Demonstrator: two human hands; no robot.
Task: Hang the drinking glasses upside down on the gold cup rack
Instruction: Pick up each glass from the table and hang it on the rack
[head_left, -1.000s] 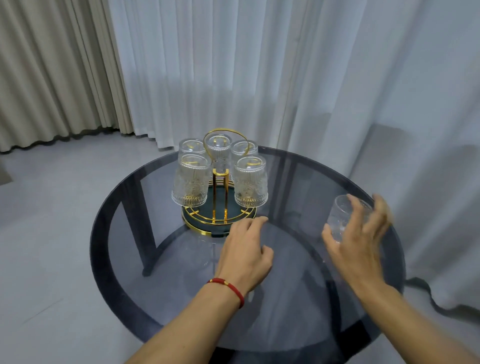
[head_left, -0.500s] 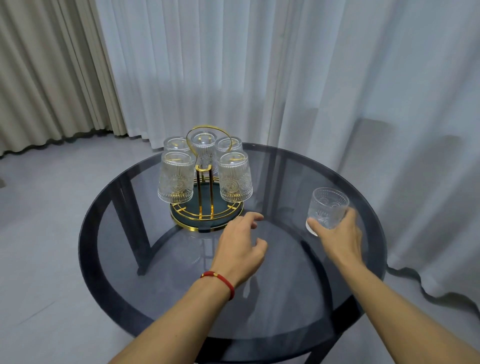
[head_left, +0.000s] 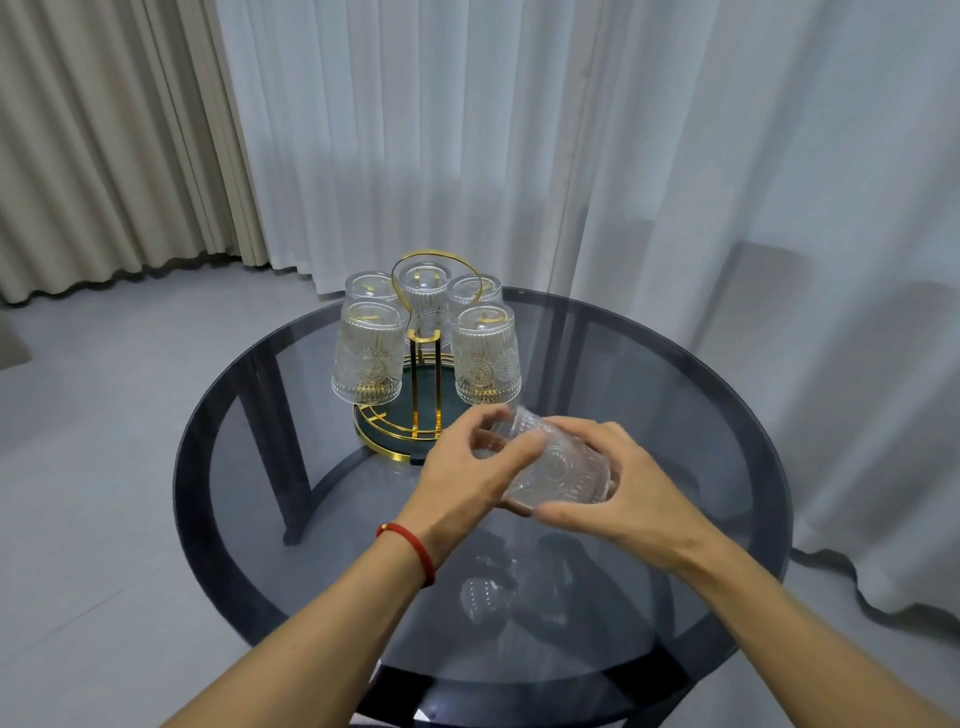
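Glass (head_left: 553, 465) number six is in the air, held by both hands just in front of the gold cup rack (head_left: 422, 364) and a little to its right, above the round smoked-glass table (head_left: 675, 415). It lies tilted, almost on its side: the long axis runs from the thick base, which points up and toward the rack, down to the open mouth, which points toward the person's right wrist. The left hand (head_left: 467, 478) pinches the base end with thumb and fingers closed on it. The right hand (head_left: 618, 488) wraps the wider mouth end, thumb below and fingers above. Both hands are therefore closed on the same glass, not open.

The left hand is the nearer one to the rack. From the way the glass lies, I judge that it is being turned over, and that the coming move must finish the turn until the mouth looks straight down, then carry it forward to a free arm.

The rack already carries five glasses upside down, two in front and three behind around the looped handle. The front side, between the two front glasses, looks free, though I cannot see the peg itself clearly. The dark tray at the rack's foot holds nothing that I can see.
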